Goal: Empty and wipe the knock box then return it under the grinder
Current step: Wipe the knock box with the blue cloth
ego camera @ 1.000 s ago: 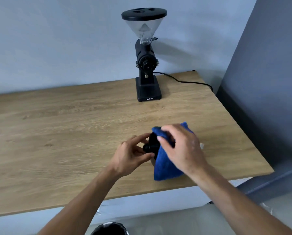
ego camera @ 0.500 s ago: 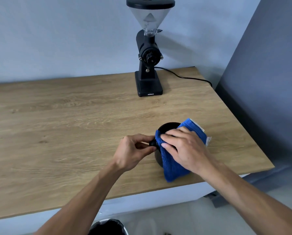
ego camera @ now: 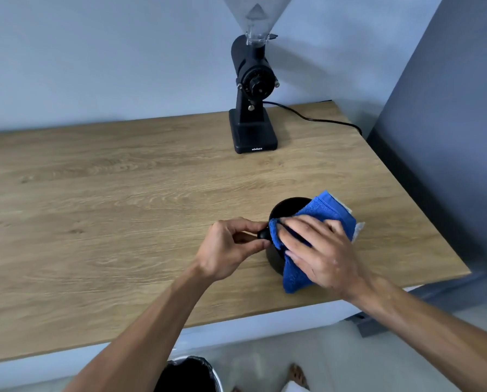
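The black round knock box (ego camera: 286, 210) stands on the wooden table (ego camera: 123, 210) near the front right. My left hand (ego camera: 231, 247) pinches the black knob on the box's left side. My right hand (ego camera: 318, 250) presses a blue cloth (ego camera: 330, 213) over the box's rim and front wall, so most of the opening is hidden. The black coffee grinder (ego camera: 253, 108) with a clear hopper stands at the back of the table, well apart from the box.
The grinder's black cable (ego camera: 316, 120) runs to the table's back right corner. A grey wall (ego camera: 448, 137) borders the table on the right. A bin with a black liner (ego camera: 188, 374) sits on the floor below the front edge.
The box has settled upright on the table with part of its opening showing. My right hand flattened on the cloth over it. The camera moved closer.
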